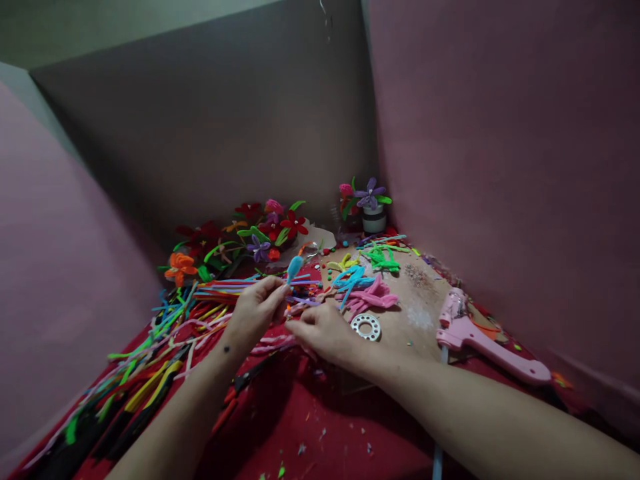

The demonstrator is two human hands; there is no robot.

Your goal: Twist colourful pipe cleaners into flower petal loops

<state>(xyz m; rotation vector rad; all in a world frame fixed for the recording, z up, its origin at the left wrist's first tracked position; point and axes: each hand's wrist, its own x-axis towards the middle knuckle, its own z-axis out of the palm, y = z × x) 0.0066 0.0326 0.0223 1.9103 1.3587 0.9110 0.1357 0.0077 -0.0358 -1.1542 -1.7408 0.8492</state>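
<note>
Between the thumb and fingers of my left hand (257, 307) is a light-blue fuzzy pipe cleaner (295, 268), bent into a petal-like loop that points up. Just to the right and lower, my right hand (323, 330) has its thumb and fingers pinched together; whatever is between them is too small to make out. Beyond my right hand lie blue pipe cleaner loops (353, 279) and pink pipe cleaner loops (375, 297) on a brown board (425, 313). A white disc with holes (366, 327) rests beside my right wrist.
A pink glue gun (493, 350) lies at the right. Loose pipe cleaners (200, 313) and yellow-handled pliers (155, 387) cover the left side. Pipe cleaner flowers (260, 247) stand at the back, with a small pot (374, 219) near the corner. Walls close in on both sides.
</note>
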